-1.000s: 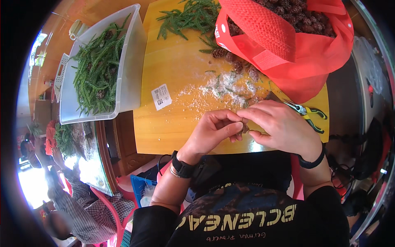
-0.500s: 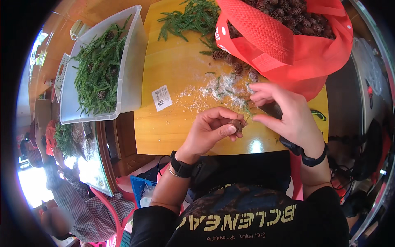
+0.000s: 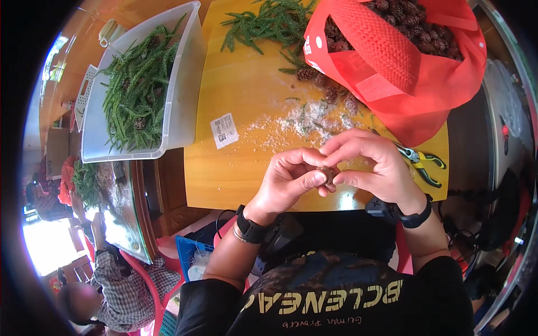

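Note:
A small brown pine cone (image 3: 328, 175) is held between the thumb and fingers of my left hand (image 3: 292, 175), near the table's front edge. My right hand (image 3: 372, 165) meets it from the other side, its thumb and fingertips closed in on the cone. Most of the cone is hidden by the fingers. Pliers with yellow and black handles (image 3: 421, 161) lie just right of my right hand, their jaws partly covered by it. Beyond my hands, white flakes (image 3: 305, 120) and green bits are scattered on the yellow table (image 3: 224, 179).
At the left stands a clear plastic bin (image 3: 182, 95) of green sprigs and cones. A red bag (image 3: 443, 89) full of pine cones fills the far right, with loose cones (image 3: 330, 94) beside it. Green sprigs (image 3: 269, 25) and a white label (image 3: 224, 131) lie on the table. Another person (image 3: 126, 285) sits lower left.
My right hand has moved left and down onto the pine cone, its fingers closing from an open curve. More of the pliers shows now. The whole view has shifted slightly.

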Tool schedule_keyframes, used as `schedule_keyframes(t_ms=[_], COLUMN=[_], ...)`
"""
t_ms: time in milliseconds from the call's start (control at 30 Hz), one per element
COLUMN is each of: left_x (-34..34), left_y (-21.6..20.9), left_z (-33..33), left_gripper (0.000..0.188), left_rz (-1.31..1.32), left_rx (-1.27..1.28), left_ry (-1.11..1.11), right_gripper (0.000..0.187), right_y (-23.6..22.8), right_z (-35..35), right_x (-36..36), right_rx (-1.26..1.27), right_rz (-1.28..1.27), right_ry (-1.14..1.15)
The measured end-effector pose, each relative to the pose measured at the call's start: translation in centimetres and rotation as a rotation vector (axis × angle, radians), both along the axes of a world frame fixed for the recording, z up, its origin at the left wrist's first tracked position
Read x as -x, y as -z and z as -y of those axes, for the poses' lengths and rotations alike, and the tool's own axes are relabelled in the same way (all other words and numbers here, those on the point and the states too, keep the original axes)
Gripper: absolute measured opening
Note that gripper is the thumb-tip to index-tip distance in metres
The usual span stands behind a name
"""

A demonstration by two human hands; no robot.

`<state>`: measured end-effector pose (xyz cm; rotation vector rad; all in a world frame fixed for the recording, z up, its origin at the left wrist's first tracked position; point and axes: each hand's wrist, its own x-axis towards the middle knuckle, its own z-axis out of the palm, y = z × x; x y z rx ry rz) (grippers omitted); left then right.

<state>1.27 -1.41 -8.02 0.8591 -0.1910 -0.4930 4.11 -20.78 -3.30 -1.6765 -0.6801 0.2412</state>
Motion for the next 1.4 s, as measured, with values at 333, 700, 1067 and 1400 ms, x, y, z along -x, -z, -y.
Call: schedule_keyframes(t_ms=[333,700,1067,1400], left_x=[0.1,0.0,-0.1,-0.2], left_y=[0.1,0.4,0.2,-0.1], left_z=[0.1,0.1,0.5,0.6], left_gripper=[0.021,0.015,0.014,0.014], left_rz=[-0.03,-0.036,0.087,0.18], left_rx=[0.162,0.183,0.153,-0.025], left_ry=[0.043,0.083,-0.077,-0.121], right_gripper=[0.016,0.014,0.019,0.018], right_y=[0.2,0.7,1.0,1.3], right_z=[-0.1,0.0,-0.1,-0.6], right_x=[0.0,-0.1,0.5,1.0], right_rx=[-0.052,-0.058,-0.267,-0.269], right_rz=[-0.011,0.031,-0.265,-0.272], right_ry=[0.021,-0.009,0.016,0.132])
